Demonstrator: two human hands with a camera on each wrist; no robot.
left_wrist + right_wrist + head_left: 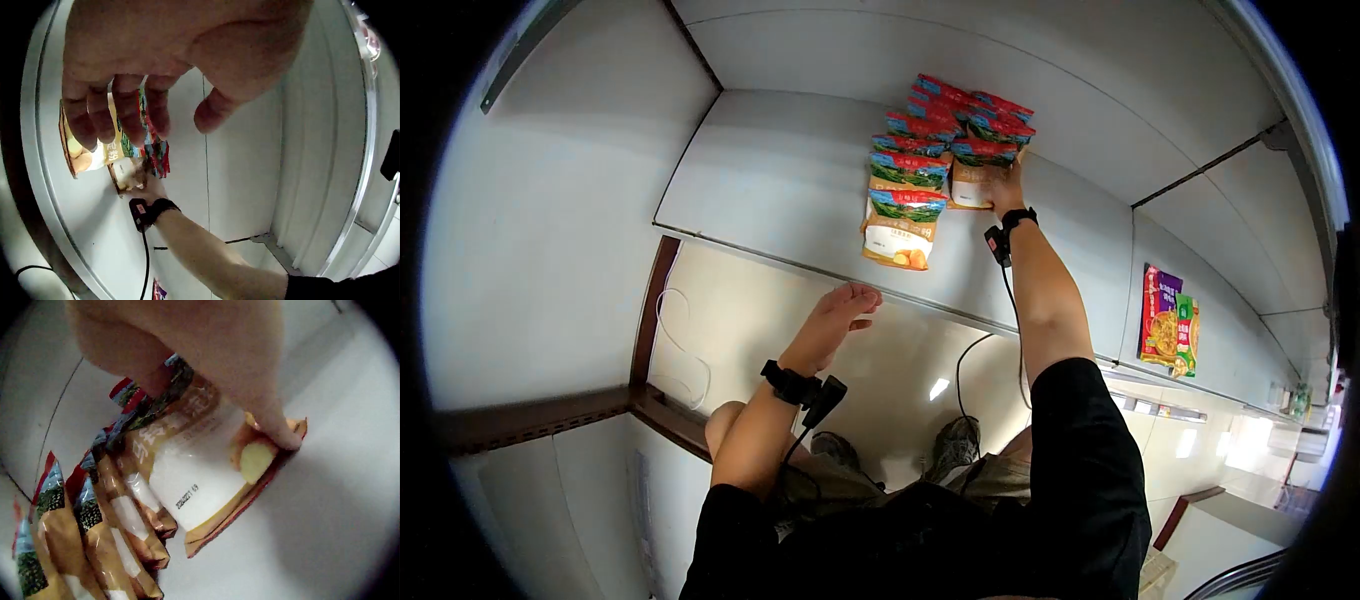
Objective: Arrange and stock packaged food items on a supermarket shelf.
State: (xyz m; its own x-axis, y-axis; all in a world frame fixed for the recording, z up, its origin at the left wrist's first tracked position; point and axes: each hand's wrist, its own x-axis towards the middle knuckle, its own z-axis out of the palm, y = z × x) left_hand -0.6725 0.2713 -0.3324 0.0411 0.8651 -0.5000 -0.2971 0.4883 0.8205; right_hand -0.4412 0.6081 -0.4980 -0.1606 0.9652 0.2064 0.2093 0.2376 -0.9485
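My right hand (1007,188) grips the side of a potato powder pouch (971,186), the front one of the right-hand row on the white shelf (780,190). In the right wrist view this pouch (197,472) leans back with its printed date facing up, and one finger lies at its bottom corner. To its left runs a second row of the same red-topped pouches, led by a front pouch (900,235) near the shelf's front edge. My left hand (832,318) hovers by that edge, holding nothing, its fingers (128,115) loosely bent.
Farther right on the shelf lie several red, purple and green food packets (1168,325). A white side panel (560,200) bounds the shelf at the left. Black cables (1008,300) hang from the wrist cameras.
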